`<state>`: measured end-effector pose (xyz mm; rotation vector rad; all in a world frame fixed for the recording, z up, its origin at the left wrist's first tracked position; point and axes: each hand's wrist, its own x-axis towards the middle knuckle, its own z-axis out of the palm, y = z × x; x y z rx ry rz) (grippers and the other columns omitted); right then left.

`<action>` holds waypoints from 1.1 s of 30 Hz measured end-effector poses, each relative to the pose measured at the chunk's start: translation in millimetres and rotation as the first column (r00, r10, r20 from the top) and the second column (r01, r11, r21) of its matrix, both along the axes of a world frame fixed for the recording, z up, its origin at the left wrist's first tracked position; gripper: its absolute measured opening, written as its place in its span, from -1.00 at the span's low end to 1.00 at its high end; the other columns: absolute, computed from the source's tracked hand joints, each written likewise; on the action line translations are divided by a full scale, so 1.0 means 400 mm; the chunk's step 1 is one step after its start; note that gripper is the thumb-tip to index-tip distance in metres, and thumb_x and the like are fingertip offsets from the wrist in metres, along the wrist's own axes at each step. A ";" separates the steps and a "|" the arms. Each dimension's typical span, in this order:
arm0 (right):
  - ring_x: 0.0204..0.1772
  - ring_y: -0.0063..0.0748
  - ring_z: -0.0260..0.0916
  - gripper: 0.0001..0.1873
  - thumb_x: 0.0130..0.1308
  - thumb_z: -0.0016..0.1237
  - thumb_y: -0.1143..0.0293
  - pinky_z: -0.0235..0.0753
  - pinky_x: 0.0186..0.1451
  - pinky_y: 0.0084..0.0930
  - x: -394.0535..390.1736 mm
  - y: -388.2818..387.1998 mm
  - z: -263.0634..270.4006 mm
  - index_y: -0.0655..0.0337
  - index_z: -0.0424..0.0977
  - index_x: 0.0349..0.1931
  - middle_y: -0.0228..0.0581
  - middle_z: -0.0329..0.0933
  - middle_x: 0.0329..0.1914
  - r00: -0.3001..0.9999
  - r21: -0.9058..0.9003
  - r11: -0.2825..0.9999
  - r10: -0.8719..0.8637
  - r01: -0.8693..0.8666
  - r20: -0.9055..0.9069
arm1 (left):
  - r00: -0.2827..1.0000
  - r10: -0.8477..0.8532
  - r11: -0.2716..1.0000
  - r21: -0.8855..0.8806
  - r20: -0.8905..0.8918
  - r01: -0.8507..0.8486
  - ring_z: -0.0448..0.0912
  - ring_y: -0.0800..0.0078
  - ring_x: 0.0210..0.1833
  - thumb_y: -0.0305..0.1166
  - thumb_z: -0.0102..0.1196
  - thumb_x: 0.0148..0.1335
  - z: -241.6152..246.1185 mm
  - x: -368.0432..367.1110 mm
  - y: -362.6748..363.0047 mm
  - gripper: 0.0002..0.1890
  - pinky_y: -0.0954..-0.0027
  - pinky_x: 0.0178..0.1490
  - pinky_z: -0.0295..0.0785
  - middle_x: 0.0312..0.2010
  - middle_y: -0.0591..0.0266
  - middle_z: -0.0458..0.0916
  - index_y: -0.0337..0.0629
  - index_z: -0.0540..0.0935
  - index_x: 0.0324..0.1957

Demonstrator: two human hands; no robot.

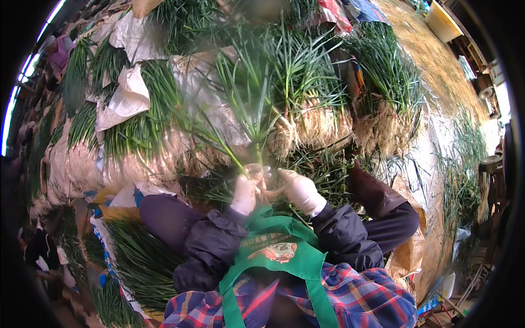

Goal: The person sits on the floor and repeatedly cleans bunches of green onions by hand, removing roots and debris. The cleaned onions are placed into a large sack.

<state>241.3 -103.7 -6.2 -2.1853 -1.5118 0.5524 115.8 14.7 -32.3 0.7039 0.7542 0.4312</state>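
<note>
Gloved in pale white, my left hand is closed around the lower stems of a few green leafy stalks, which look like green onions or young garlic. Their long leaves point away from me and their roots hang near the palm. My right hand, also in a pale glove, is close by at the root end, with its fingertips pinched at the thin roots. Just beyond both hands lies a bundle of rooted stalks. Loose green leaves cover the ground between my legs.
Rows of rooted bundles extend to the left, some under white woven sacks. Another bundle lies at the right, beside plastic sheeting. More stalks lie by my left knee. A person in purple is at the far upper left.
</note>
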 end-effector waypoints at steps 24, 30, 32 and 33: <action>-0.39 -0.51 0.34 -0.89 0.15 -0.11 0.35 0.34 -0.25 -0.61 -0.159 0.200 -0.139 0.09 0.49 -0.37 -0.41 0.47 -0.47 -0.632 -0.503 0.529 0.086 0.684 -0.770 | 0.981 -0.182 0.983 -0.049 -0.063 0.179 0.42 0.35 0.07 -0.37 -0.12 0.33 -0.072 -0.129 -0.030 -0.59 0.35 0.08 0.37 0.07 0.11 0.38 -0.23 0.27 0.19; -0.65 -0.37 0.13 -0.66 0.32 -0.29 0.02 0.16 -0.58 -0.41 -0.083 0.219 -0.337 -0.08 0.27 -0.59 -0.54 0.12 -0.77 -0.643 -0.533 0.541 0.020 0.651 -0.766 | 0.982 -0.056 0.998 -0.020 -0.179 0.053 0.26 0.64 -0.66 -0.47 -0.18 0.31 -0.028 -0.100 -0.070 -0.77 0.60 -0.65 0.15 -0.56 0.36 0.40 -0.16 0.39 0.00; -0.61 -0.41 0.15 -0.66 0.31 -0.31 0.06 0.22 -0.54 -0.44 0.008 0.224 -0.396 -0.07 0.26 -0.62 -0.50 0.14 -0.76 -0.430 -0.077 0.617 0.447 0.783 -0.785 | 0.998 0.018 0.989 -0.144 -0.066 -0.028 0.24 0.69 -0.70 -0.38 -0.12 0.34 0.037 -0.120 -0.084 -0.73 0.65 -0.70 0.09 -0.59 0.36 0.41 -0.07 0.38 0.07; -0.57 -0.40 0.17 -0.65 0.31 -0.35 0.08 0.29 -0.48 -0.43 0.042 0.225 -0.409 -0.06 0.26 -0.63 -0.49 0.13 -0.73 -0.302 0.277 0.595 0.690 0.755 -0.658 | 0.996 0.049 0.984 -0.174 0.070 -0.036 0.26 0.67 -0.69 -0.37 -0.12 0.34 0.069 -0.136 -0.088 -0.70 0.64 -0.69 0.11 -0.58 0.32 0.43 -0.04 0.36 0.10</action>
